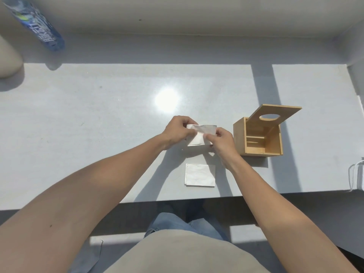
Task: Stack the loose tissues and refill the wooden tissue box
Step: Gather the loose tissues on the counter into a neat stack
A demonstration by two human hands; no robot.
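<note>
Both hands hold one white tissue (199, 134) just above the grey table (98, 125). My left hand (178, 131) pinches its left edge and my right hand (221, 140) pinches its right side; the tissue looks partly folded. A flat stack of white tissues (200, 175) lies on the table nearer to me, below the hands. The wooden tissue box (260, 138) stands to the right of my right hand. Its lid (275, 116), with an oval hole, is tilted up at the back. The inside of the box shows bare wood.
A blue plastic bottle (37, 26) stands at the far left, beside a beige rounded object (7, 58). A white face mask (357, 176) lies at the table's right edge. The front edge of the table runs just below the tissue stack.
</note>
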